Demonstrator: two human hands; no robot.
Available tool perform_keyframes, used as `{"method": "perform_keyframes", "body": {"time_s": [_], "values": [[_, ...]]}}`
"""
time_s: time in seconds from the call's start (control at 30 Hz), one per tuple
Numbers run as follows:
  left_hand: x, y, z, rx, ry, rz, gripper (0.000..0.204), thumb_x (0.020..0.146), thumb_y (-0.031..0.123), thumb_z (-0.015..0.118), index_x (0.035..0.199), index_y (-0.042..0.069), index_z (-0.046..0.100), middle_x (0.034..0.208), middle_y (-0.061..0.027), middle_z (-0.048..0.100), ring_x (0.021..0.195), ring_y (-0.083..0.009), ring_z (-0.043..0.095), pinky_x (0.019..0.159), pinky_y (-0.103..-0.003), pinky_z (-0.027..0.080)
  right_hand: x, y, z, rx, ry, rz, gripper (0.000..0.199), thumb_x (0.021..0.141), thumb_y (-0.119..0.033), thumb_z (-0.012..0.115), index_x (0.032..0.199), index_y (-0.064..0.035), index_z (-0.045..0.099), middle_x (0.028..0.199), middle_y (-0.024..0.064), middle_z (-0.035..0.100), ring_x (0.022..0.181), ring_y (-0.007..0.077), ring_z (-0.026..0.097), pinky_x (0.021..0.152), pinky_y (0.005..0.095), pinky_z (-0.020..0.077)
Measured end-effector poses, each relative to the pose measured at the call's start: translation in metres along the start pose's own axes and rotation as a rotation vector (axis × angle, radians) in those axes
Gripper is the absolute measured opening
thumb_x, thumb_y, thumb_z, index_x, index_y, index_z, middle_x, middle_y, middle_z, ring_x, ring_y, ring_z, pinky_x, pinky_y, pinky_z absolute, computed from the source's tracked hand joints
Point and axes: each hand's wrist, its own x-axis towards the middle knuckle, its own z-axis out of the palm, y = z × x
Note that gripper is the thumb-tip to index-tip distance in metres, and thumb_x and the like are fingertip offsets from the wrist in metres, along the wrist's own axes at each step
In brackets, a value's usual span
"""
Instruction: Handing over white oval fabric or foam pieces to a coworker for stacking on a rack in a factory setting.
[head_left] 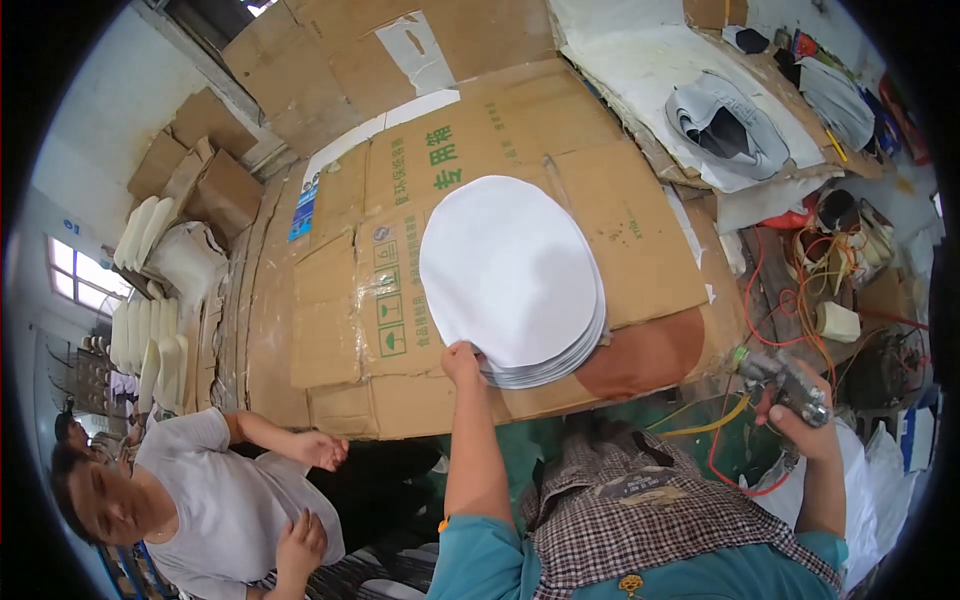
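Note:
A stack of white oval sheets (510,265) lies on the cardboard-covered table in front of me. My left hand (463,364) is closed on the near left edge of the stack, its fingertips partly hidden; how many sheets it pinches I cannot tell. Off the table's near right corner, my right hand (808,428) is wrapped round a spray gun (775,378) with a metal body and a green part at its front. A yellow hose (715,425) and a red hose (728,478) hang beside the gun.
Flattened cardboard (330,310) covers the table, with a reddish-brown patch (645,358) near its front edge. At far right a grey-white rolled piece (725,125) rests on a side bench. Tangled hoses (800,285) hang below it. A person in a white shirt (235,500) is close on my left.

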Motion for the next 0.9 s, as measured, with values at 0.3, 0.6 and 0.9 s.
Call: {"method": "perform_keyframes", "body": {"time_s": [0.3,0.6,0.9], "values": [[-0.03,0.019,0.014,-0.276,-0.245,-0.074,0.043,0.078,-0.004,0.051,0.119,0.008,0.042,0.109,-0.0102,0.054,0.093,-0.0243,0.058,0.069,-0.037,0.053,-0.003,0.009,0.009,0.066,-0.1,0.04,0.057,0.074,-0.013,0.07,0.123,0.0037,0.045,0.085,0.0097,0.059,0.073,0.0167,0.06,0.065,0.0316,0.0526],[-0.095,0.191,-0.052,-1.019,-0.53,0.178,0.044,0.082,0.002,0.044,0.125,-0.003,0.042,0.121,-0.0185,0.052,0.108,-0.0289,0.053,0.096,-0.045,0.041,-0.013,-0.018,0.016,0.073,0.002,0.062,0.066,0.071,-0.026,0.073,0.124,0.0027,0.044,0.085,0.0121,0.06,0.073,0.0183,0.06,0.066,0.0328,0.0514],[-0.093,0.283,-0.221,-0.121,-1.032,0.042,0.058,0.092,0.041,0.035,0.133,-0.001,0.038,0.136,-0.0187,0.039,0.122,-0.0345,0.04,0.105,-0.045,0.029,-0.032,-0.02,0.029,0.031,0.047,-0.014,0.053,0.076,-0.013,0.066,0.122,0.0043,0.046,0.081,0.0086,0.06,0.069,0.0126,0.058,0.062,0.0256,0.0479]]}}
